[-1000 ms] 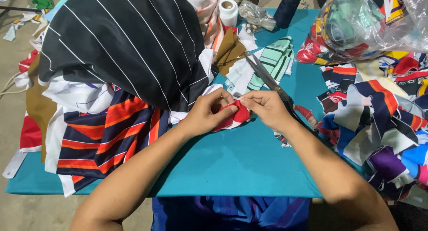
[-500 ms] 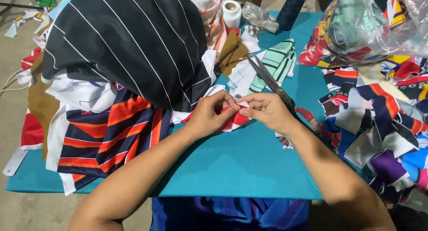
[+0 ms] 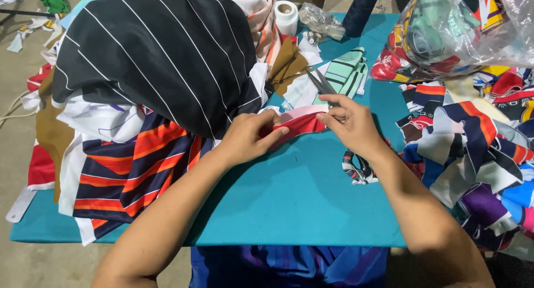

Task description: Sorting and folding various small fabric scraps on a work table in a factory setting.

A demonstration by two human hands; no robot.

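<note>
Both hands are gripping a red and pink fabric strip (image 3: 297, 123) over the teal worktop (image 3: 300, 204), the left hand (image 3: 250, 137) pinching its left end with clenched fingers and the right hand (image 3: 350, 123) pinching its right end while also holding scissors (image 3: 321, 83), beside the striped fabric pile (image 3: 156, 60).

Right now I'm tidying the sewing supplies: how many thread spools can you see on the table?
2. A white spool stands at the table's far edge beside the black striped fabric pile; a dark navy cone spool stands right of it. The piles may hide more.
</note>
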